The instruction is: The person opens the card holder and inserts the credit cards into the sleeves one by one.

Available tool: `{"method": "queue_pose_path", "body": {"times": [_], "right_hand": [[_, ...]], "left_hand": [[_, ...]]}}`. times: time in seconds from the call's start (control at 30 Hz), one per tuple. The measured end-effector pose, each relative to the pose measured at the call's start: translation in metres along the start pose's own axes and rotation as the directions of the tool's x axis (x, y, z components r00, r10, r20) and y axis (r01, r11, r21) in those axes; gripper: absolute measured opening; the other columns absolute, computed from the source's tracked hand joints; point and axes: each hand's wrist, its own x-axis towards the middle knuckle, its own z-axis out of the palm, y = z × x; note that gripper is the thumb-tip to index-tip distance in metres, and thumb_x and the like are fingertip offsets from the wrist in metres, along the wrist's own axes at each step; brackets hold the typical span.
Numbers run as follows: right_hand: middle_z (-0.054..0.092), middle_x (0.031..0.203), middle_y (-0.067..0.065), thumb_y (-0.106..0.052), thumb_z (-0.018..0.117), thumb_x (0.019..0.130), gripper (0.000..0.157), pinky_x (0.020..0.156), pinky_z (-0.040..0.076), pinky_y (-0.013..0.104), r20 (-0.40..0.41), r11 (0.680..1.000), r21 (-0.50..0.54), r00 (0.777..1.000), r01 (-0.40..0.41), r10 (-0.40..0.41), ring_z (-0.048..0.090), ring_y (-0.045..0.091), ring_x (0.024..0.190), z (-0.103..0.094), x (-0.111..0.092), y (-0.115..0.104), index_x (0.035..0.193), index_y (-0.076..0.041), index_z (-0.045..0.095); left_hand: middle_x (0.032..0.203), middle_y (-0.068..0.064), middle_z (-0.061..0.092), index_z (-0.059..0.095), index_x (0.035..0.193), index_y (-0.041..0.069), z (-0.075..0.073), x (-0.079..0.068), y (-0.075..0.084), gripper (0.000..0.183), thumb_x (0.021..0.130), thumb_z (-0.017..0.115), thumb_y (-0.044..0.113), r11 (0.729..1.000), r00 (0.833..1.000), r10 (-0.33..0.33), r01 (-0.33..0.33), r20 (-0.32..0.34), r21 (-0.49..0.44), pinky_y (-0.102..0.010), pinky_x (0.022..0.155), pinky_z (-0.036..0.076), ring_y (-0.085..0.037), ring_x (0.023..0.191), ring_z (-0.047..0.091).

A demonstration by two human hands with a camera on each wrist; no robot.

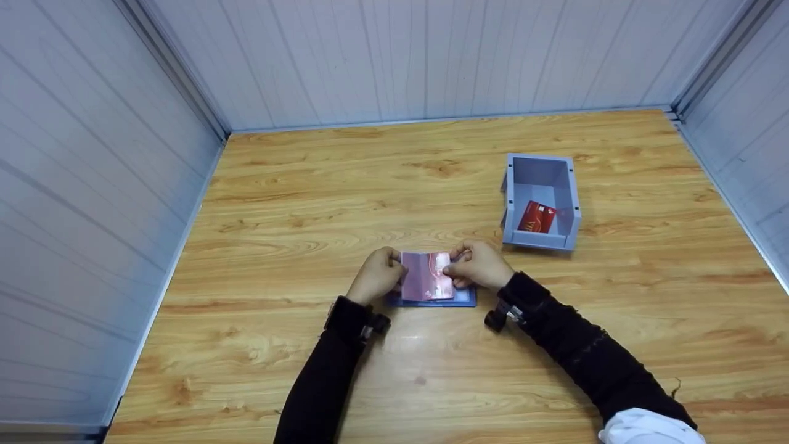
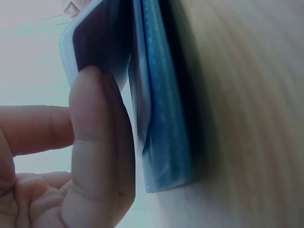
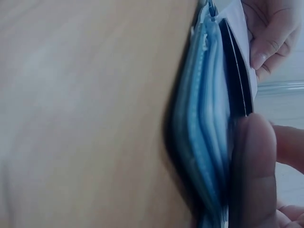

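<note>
A blue card holder [image 1: 466, 301] lies open on the table with its clear sleeve pages [image 1: 412, 277] raised over the cover. Behind the plastic of the right-hand page shows a shiny red card [image 1: 439, 285]. My left hand [image 1: 377, 275] pinches the left edge of the pages between thumb and fingers. At the right edge, by the red card, my right hand [image 1: 484, 266] pinches the other side. In the left wrist view the thumb [image 2: 92, 142] presses on a dark sleeve above the blue cover [image 2: 166, 161]. The right wrist view shows several layered leaves [image 3: 209, 109] beside the right thumb [image 3: 256, 161].
A grey plastic bin [image 1: 574, 206] stands behind and to the right of my right hand, with a red card [image 1: 537, 217] inside near its front lip. White panel walls [image 1: 394, 61] enclose the wooden table [image 1: 296, 203] at the back and both sides.
</note>
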Motion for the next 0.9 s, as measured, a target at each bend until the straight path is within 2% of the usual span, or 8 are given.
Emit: {"method": "queue_pose_path", "body": {"times": [0.33, 0.9], "right_hand": [[0.065, 0.065, 0.001, -0.006, 0.072, 0.086, 0.032, 0.047, 0.055, 0.023, 0.032, 0.995, -0.101, 0.999, 0.012, -0.009, 0.061, 0.007, 0.047, 0.0028, 0.0016, 0.0005, 0.107, 0.006, 0.052], [0.065, 0.065, 0.003, 0.001, 0.067, 0.086, 0.032, 0.049, 0.055, 0.023, 0.021, 0.998, -0.069, 1.000, 0.008, -0.006, 0.061, 0.008, 0.048, 0.0076, 0.0018, -0.0023, 0.113, 0.009, 0.052]], "left_hand": [[0.074, -0.003, 0.055, 0.056, 0.101, -0.008, -0.0003, -0.0021, 0.0006, 0.014, 0.090, 0.050, -0.003, 0.999, 0.999, 0.039, -0.039, -0.012, 0.021, -0.023, 0.054, 0.053, -0.012, 0.057, 0.056], [0.077, -0.003, 0.056, 0.057, 0.102, -0.007, 0.0003, -0.0026, 0.0010, 0.014, 0.090, 0.054, -0.002, 0.998, 0.998, 0.041, -0.040, -0.040, 0.046, -0.026, 0.056, 0.055, -0.012, 0.059, 0.057]]}}
